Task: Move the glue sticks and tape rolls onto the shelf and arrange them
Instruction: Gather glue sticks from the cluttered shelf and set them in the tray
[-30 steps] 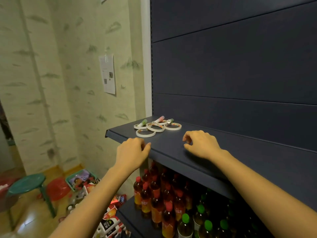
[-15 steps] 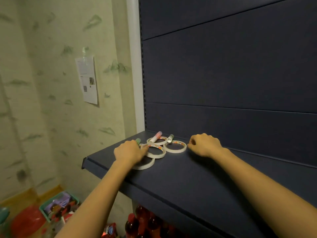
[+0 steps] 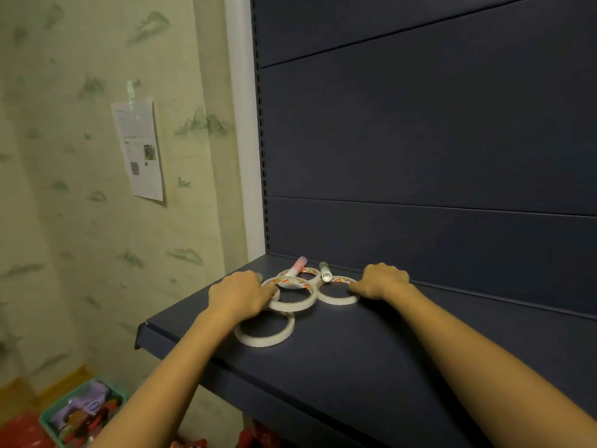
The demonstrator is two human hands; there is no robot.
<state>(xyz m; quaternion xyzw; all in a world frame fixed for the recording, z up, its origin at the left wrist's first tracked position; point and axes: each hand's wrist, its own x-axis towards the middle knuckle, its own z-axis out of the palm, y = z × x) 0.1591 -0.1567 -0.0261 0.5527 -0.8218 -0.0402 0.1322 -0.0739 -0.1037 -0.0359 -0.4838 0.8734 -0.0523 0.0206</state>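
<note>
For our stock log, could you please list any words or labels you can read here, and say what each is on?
None can be read.
Paper sheet: print too small.
Tape rolls: coloured labels, blurred.
Glue sticks: no legible print.
Purple pack, bottom left: logo blurred.

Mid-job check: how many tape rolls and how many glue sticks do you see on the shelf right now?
Tape rolls: 4
Glue sticks: 2, one pink-capped, one green-capped
Total: 6 in plain view; the left hand may hide more.
</note>
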